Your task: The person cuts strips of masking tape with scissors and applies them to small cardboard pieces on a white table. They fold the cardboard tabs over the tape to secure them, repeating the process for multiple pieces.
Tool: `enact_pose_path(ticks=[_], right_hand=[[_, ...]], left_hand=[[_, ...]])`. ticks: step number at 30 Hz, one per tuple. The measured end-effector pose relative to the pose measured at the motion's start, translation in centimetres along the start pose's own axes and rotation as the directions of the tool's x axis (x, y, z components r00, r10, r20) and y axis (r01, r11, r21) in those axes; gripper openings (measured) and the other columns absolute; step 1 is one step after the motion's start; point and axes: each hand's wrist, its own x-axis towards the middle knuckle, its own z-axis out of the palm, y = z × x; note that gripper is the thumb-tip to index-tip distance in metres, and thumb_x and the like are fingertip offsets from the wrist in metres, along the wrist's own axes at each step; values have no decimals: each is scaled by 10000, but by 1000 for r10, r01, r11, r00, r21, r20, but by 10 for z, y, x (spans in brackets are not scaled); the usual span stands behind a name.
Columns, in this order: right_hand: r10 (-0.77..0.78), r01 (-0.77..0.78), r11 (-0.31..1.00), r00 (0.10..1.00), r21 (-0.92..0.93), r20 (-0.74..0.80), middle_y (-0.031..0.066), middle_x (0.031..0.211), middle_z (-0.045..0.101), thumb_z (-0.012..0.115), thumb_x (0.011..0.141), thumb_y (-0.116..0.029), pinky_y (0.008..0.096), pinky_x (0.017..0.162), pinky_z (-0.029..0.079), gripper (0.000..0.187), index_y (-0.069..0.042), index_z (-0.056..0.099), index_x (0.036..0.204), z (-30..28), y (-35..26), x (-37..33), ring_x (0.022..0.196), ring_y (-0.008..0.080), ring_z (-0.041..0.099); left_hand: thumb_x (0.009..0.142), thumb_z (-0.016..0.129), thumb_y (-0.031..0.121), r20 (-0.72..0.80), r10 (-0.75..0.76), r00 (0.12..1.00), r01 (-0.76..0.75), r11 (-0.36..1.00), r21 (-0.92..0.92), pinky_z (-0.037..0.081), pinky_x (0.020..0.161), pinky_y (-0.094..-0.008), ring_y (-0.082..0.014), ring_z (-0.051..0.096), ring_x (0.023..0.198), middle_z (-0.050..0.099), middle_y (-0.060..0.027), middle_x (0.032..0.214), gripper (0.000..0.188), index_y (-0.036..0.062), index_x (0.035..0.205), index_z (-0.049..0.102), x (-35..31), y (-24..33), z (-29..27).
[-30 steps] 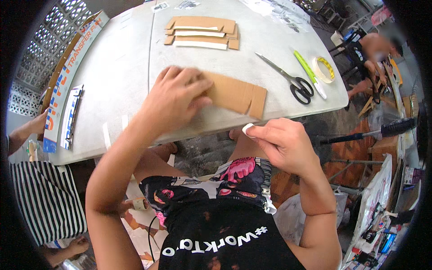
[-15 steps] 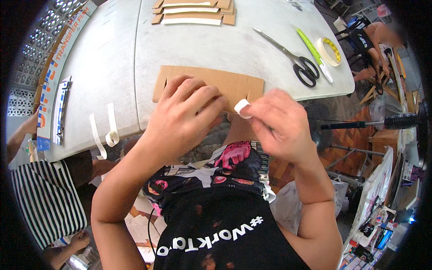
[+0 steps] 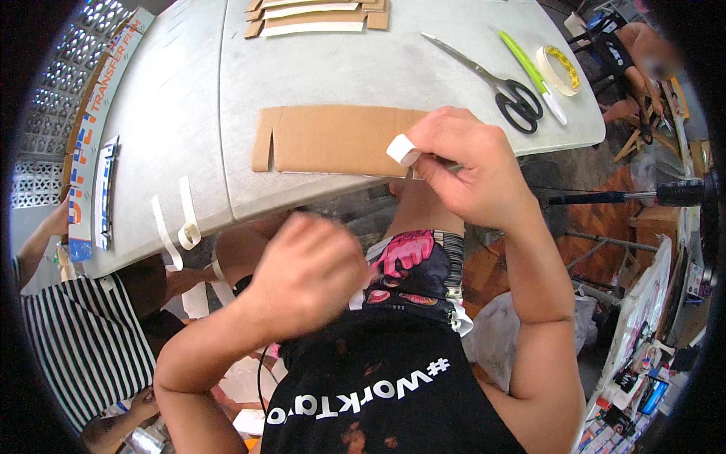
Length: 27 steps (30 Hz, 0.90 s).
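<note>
A flat brown cardboard piece (image 3: 325, 140) with slots cut near its ends lies along the near edge of the table. Over its right end is my right hand (image 3: 473, 166), thumb and fingers pinching a curled white strip (image 3: 401, 150). My left hand (image 3: 308, 274) is off the table, in front of my lap and apart from the cardboard. Motion smears its fingers, so whether it holds anything is unclear.
Scissors (image 3: 491, 83), a green pen (image 3: 532, 76) and a tape roll (image 3: 558, 69) lie at the right. Stacked cardboard pieces (image 3: 314, 19) sit at the far edge. White strips (image 3: 187, 212) hang over the left edge, near a long box (image 3: 94, 136). A person in stripes (image 3: 79, 340) is at left.
My left hand has come off the cardboard and dropped back toward my body. My right hand, still pinching the curled strip, has shifted slightly up and left.
</note>
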Motion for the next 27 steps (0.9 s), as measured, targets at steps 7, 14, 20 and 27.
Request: enact_pose_path(ticks=[7, 14, 20, 27], right_hand=[[8, -8, 1000, 1000, -2, 30, 145, 896, 723, 690, 761, -23, 411, 779, 546, 193, -27, 740, 947, -3, 2, 5, 848, 348, 680], [23, -25, 999, 999, 45, 42, 138, 903, 710, 705, 755, 19, 389, 770, 538, 224, -21, 729, 974, -6, 3, 2, 848, 321, 670], [-217, 234, 956, 970, -175, 109, 98, 877, 691, 697, 745, -73, 409, 829, 512, 163, -49, 694, 907, -4, -40, 4, 866, 306, 656], [-71, 63, 995, 991, 74, 111, 131, 870, 723, 714, 775, 0, 390, 774, 553, 163, -33, 704, 934, -2, -32, -4, 825, 298, 712]], left_hand=[[704, 803, 121, -229, 143, 963, -45, 920, 389, 495, 1004, -497, -284, 660, 1013, 683, -96, 982, 237, 30, 904, 713, 45, -36, 3], [774, 776, 62, -164, 64, 984, -27, 975, 219, 480, 1038, -513, -320, 663, 1074, 688, -121, 1054, 273, 24, 1014, 653, 31, -27, -1], [764, 850, 131, -319, -92, 943, 71, 995, -76, 485, 1006, -458, -364, 637, 1123, 640, -203, 1216, 580, 20, 1279, 608, 29, -4, -25], [708, 849, 258, -40, -78, 996, 82, 991, 109, 409, 1127, -503, -396, 530, 1317, 626, -153, 1326, 588, 75, 1245, 694, 32, -40, -41]])
